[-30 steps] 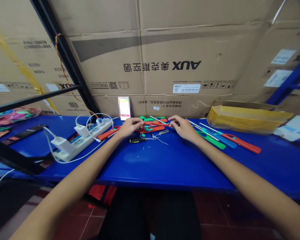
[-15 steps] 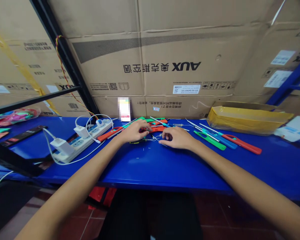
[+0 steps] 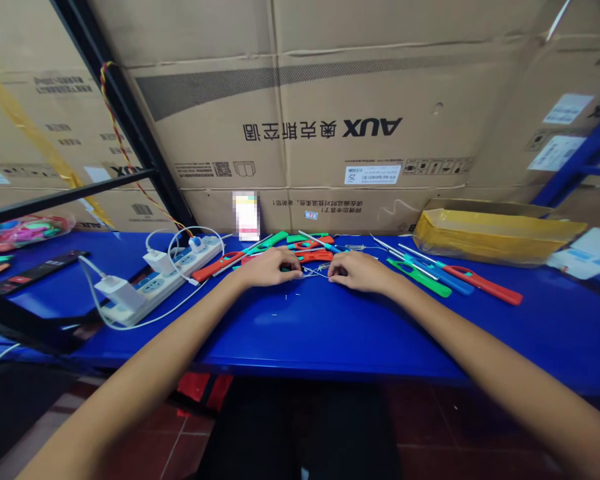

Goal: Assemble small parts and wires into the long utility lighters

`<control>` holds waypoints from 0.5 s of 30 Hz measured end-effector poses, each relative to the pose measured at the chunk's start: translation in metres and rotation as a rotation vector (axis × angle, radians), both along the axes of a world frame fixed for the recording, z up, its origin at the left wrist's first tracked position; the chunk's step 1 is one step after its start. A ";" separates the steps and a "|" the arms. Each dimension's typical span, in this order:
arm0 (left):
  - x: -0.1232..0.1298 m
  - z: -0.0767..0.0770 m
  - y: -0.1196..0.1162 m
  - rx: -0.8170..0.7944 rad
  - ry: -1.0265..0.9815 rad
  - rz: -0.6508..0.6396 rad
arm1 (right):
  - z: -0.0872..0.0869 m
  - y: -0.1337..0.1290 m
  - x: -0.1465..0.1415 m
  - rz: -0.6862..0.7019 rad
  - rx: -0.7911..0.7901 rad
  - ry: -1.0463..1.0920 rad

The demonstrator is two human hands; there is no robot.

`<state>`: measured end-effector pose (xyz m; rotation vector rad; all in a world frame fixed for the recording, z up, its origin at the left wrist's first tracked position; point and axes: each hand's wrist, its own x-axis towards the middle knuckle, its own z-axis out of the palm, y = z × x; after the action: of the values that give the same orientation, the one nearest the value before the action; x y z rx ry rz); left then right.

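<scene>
Thin wires [image 3: 316, 272]: they are lying in a small tangle between my hands, on the blue bench [image 3: 330, 353]
Left hand [image 3: 269, 268]: my left fingers [image 3: 291, 268] are curling down at the wires' left end, and I cannot tell whether they are clamped on anything
Right hand [image 3: 360, 272]: my right fingers [image 3: 336, 272] are closing together at the other end, and I cannot tell whether they grip the wires
Work ahead: a heap of red and green long-necked utility lighters [image 3: 310, 248] is lying just beyond my hands, seemingly unfinished
Work done: a green lighter [image 3: 420, 277], a blue lighter [image 3: 445, 277] and a red lighter [image 3: 485, 287] are lying apart on my right, apparently finished
</scene>
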<state>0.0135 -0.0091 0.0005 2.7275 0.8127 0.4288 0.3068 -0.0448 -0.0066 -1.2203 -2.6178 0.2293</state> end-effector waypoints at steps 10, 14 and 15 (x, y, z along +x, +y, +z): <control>0.015 -0.007 -0.009 0.205 -0.080 0.020 | -0.004 -0.004 -0.005 -0.009 0.181 0.119; 0.016 -0.007 -0.006 0.209 -0.051 -0.054 | -0.007 0.000 -0.003 0.001 0.177 0.255; 0.015 -0.008 -0.004 0.211 -0.054 -0.056 | -0.008 0.001 -0.003 0.000 0.179 0.266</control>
<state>0.0289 -0.0135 -0.0073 2.9089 0.7113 0.6043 0.3039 -0.0433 -0.0146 -1.0513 -2.3538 0.1426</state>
